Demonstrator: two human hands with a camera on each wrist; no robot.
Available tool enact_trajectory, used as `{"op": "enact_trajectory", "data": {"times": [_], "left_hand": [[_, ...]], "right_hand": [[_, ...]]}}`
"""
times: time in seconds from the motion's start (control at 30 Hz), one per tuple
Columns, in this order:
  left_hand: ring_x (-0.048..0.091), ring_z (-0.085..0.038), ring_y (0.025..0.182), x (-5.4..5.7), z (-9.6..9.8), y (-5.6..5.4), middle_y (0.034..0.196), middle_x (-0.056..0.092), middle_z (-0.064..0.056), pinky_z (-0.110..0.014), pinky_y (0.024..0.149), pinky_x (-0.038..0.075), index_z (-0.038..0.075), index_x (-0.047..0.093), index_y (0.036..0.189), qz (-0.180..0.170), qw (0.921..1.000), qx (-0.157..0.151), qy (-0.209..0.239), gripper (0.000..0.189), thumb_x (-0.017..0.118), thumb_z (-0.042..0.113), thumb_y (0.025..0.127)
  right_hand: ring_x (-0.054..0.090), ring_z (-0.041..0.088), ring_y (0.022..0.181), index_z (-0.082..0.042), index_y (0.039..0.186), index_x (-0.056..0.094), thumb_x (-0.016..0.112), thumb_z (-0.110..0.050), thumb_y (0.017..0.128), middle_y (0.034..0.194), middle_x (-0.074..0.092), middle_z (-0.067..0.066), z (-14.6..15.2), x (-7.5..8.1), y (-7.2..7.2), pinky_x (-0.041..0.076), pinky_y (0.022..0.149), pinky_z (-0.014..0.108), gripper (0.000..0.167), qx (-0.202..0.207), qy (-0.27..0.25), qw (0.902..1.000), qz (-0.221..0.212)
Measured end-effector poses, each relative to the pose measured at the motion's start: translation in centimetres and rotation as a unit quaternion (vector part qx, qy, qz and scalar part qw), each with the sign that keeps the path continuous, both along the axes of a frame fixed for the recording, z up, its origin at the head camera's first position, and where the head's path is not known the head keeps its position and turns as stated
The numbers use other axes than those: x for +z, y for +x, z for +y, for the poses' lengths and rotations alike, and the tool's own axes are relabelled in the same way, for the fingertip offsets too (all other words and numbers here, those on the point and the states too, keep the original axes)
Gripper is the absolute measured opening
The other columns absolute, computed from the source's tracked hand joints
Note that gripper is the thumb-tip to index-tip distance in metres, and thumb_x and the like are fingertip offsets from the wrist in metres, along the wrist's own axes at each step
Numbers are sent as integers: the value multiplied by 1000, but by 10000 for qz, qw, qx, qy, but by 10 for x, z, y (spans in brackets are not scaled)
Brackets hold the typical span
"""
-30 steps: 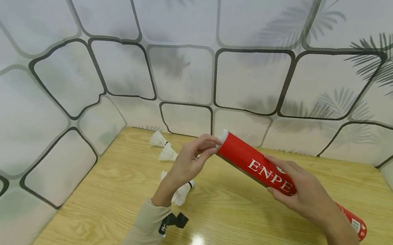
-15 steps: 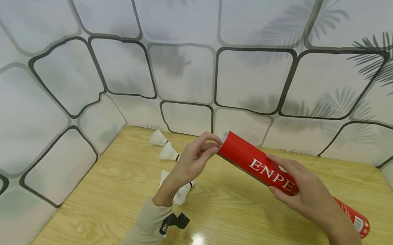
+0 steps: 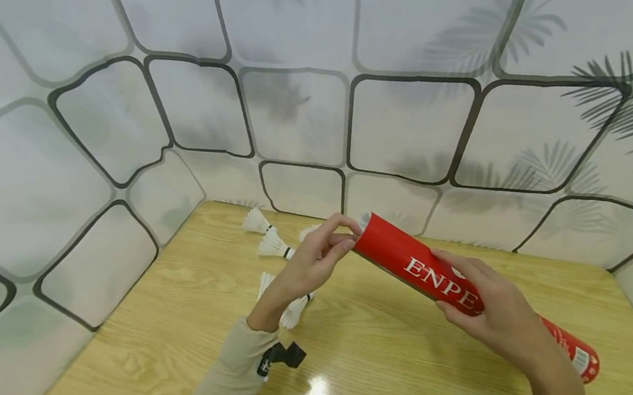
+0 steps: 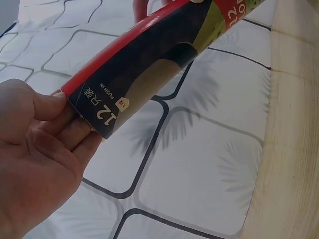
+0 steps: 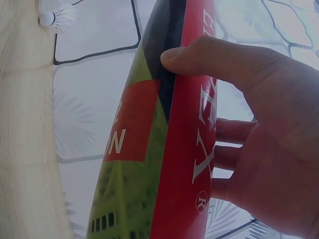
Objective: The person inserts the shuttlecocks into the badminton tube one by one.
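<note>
My right hand grips a red shuttlecock tube round its middle; the thumb lies across its dark side in the right wrist view. The tube is held tilted above the table, its mouth up and to the left, its barcode end down to the right. My left hand is at the mouth, thumb at the rim and curled fingers reaching in. Something white shows inside the mouth. The left fingertips are hidden, so I cannot tell whether they pinch anything. The left wrist view shows the tube's dark side with "12" near the rim.
Several white shuttlecocks lie on the wooden table, left of and behind my left hand: two overlap at the back, others sit by the wrist. A patterned cloth wall rises behind the table and along its left side.
The tube and both hands have shifted slightly right. Less white shows beyond the tube's mouth than before. Another shuttlecock has come into sight behind my left hand.
</note>
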State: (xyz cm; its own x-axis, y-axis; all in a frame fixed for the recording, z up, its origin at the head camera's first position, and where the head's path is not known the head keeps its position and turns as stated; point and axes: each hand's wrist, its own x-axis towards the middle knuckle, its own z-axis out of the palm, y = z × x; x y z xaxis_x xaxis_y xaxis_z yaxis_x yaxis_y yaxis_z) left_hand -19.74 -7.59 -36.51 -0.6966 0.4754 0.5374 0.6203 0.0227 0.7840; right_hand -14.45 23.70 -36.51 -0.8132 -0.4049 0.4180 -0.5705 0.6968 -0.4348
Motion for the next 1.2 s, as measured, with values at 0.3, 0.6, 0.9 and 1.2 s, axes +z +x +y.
{"op": "enact_trajectory", "data": {"times": [0.3, 0.6, 0.9, 1.2], "left_hand": [[55, -8, 59, 1, -1, 0, 89, 71, -16, -23, 53, 39, 1, 56, 123, 126, 9996, 176, 180, 19, 54, -4, 104], [59, -31, 130, -5, -17, 6, 140, 61, -16, -50, 104, 50, 1, 54, 136, -15, 9990, -148, 418, 38, 59, -9, 99], [62, -32, 125, -9, -47, 18, 138, 62, -12, -49, 104, 50, 0, 59, 132, -163, 9996, 102, -211, 34, 60, -6, 99], [71, -19, 103, -19, -82, 41, 113, 71, -3, -36, 93, 57, 8, 66, 120, -386, 9724, 955, -2093, 22, 69, 3, 98]], "right_hand": [[63, 33, 108, -24, 151, 50, 89, -9, 78, 130, 62, 10, 3, 2, 0, 58, 78, 57, 84, 35, -29, 10000, 10], [62, 34, 107, -21, 151, 50, 89, -9, 78, 132, 62, 14, 5, 1, 2, 58, 77, 58, 85, 6, -82, 10000, 26], [60, 36, 111, -22, 153, 47, 89, -10, 79, 136, 59, 16, 11, 0, 0, 57, 79, 60, 86, -50, -107, 9999, -50], [59, 36, 111, -21, 154, 46, 89, -8, 77, 137, 59, 17, 22, 4, 0, 57, 78, 63, 89, -144, -248, 9996, 54]]}}
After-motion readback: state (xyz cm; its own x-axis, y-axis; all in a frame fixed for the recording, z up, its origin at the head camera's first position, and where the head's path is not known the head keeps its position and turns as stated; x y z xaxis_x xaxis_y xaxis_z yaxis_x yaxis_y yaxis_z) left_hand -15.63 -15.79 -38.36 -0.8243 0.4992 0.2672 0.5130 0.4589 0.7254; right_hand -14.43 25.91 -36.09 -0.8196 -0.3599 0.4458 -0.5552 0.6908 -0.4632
